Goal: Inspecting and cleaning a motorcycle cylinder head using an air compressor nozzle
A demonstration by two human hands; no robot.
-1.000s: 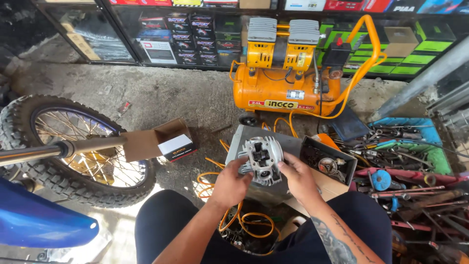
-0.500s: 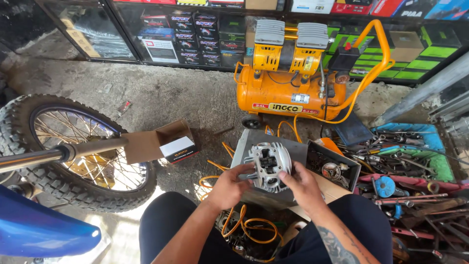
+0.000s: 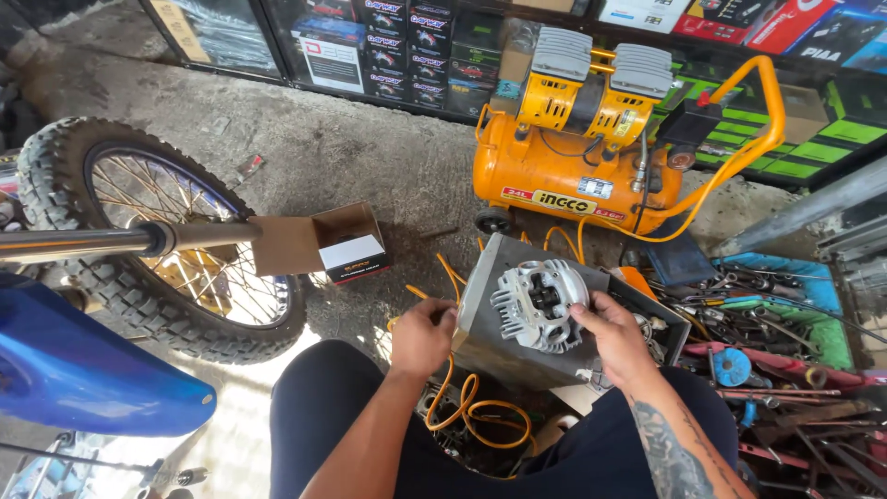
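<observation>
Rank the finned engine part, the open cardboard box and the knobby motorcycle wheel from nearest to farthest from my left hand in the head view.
From the left hand:
1. Finned engine part, just right of it.
2. Open cardboard box, up and left on the floor.
3. Knobby motorcycle wheel, far left.

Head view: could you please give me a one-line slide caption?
Both hands, left and right, steady a finned cylinder head on a metal box beside a compressor.

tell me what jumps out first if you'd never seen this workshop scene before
The bright orange air compressor stands on the concrete floor at top centre, easily the loudest colour. Just below it, the right hand rests on a finned silver engine part lying on a grey metal box, whose near left edge the left hand grips. At left, a knobby spoked motorcycle wheel fills the side.
</observation>
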